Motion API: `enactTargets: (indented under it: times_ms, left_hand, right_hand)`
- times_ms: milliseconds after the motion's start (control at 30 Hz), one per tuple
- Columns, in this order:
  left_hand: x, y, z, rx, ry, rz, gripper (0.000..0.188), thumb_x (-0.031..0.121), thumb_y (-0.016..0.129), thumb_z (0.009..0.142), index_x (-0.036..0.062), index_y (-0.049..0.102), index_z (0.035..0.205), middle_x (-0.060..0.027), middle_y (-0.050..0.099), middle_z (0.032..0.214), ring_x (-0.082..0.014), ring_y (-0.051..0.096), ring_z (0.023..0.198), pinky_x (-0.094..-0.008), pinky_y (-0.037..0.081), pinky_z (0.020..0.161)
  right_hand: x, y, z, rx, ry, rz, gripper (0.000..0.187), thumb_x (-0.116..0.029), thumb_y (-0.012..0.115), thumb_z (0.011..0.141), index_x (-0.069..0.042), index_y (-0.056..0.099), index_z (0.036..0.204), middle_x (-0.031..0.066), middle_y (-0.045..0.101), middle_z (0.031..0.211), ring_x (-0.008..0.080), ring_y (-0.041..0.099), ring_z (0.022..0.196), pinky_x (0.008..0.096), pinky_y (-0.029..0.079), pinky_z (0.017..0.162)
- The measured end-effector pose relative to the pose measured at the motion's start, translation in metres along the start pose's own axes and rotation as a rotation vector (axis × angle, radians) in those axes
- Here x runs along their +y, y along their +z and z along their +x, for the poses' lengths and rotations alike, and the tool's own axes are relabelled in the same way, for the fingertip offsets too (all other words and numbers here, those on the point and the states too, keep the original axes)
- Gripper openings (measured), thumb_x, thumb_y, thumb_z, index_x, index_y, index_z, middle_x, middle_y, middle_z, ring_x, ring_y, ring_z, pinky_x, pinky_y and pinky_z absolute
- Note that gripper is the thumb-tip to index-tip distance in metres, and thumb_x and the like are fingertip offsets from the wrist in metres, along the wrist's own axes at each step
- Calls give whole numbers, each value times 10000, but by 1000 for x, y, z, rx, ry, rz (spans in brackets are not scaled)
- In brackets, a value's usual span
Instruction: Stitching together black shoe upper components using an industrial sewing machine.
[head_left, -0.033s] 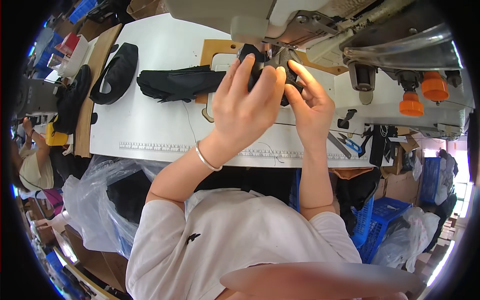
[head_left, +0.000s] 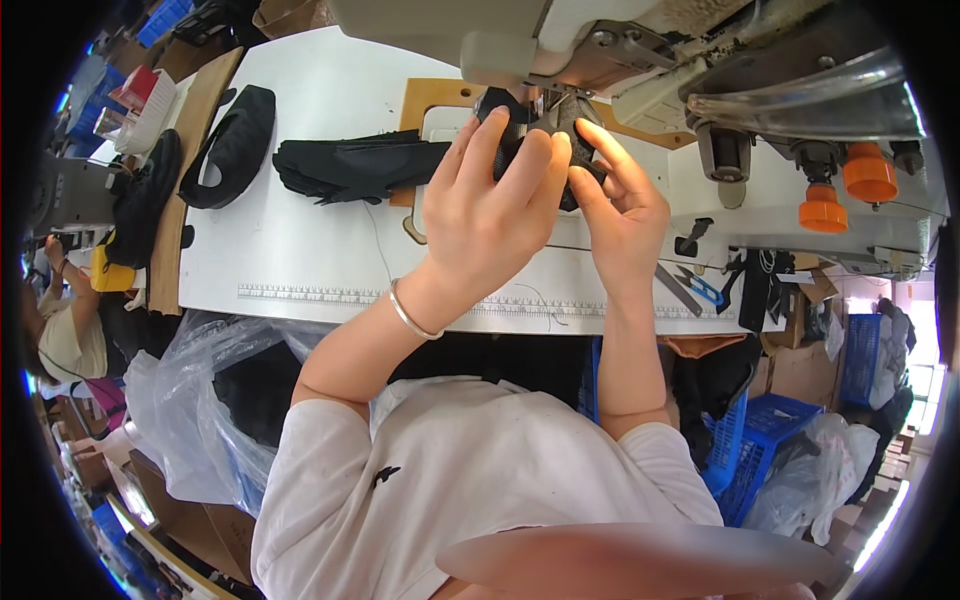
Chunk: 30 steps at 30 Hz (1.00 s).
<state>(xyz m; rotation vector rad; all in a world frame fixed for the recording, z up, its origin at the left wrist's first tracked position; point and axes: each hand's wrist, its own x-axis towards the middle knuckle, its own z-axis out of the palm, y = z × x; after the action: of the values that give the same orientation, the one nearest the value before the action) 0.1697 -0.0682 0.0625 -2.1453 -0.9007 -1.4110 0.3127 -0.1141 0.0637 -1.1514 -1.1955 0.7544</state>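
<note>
Fabric (head_left: 518,115), black, is under the head of the sewing machine (head_left: 505,58), at the far side of the white surface (head_left: 250,250). I see the left hand (head_left: 490,200) over it, fingers bent and a little spread. The right hand (head_left: 622,215) is at its right side, thumb and forefinger apart. Fingers hide part of the contact, so I cannot tell if either hand grips. Left of the hands lie a black stack (head_left: 350,168) and, farther, a curved piece (head_left: 240,135). I see blue snips (head_left: 708,290) at right.

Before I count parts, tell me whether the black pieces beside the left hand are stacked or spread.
Stacked: the black pieces overlap, with layered edges showing.
</note>
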Motion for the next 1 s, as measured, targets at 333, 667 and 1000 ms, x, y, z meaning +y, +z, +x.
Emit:
enactTargets:
  times_ms: [333, 667, 1000]
  left_hand:
    - [-10, -14, 13, -157, 51, -107, 263, 99, 716, 724, -14, 724, 961, -88, 627, 1000, -291, 651, 1028, -401, 578, 910]
    - [41, -2, 9, -282, 108, 623, 249, 61, 673, 810, -32, 707, 1039, -158, 618, 1040, -334, 695, 983, -386, 603, 844]
    - [34, 9, 10, -168, 176, 656, 69, 1, 666, 807, -3, 690, 872, -163, 612, 962, -351, 697, 867, -359, 595, 735]
  right_hand:
    - [6, 19, -5, 88, -69, 9, 442, -32, 682, 975, -2, 594, 1407, 111, 693, 1252, 146, 703, 1098, 276, 543, 939]
    - [17, -44, 0, 49, -212, -171, 252, -126, 552, 1062, 6, 637, 1259, 104, 676, 1269, 99, 674, 943, 251, 524, 833]
    - [69, -51, 109, 51, -565, -430, 53, -11, 738, 906, 23, 710, 937, 58, 725, 867, 140, 634, 788, 296, 512, 733]
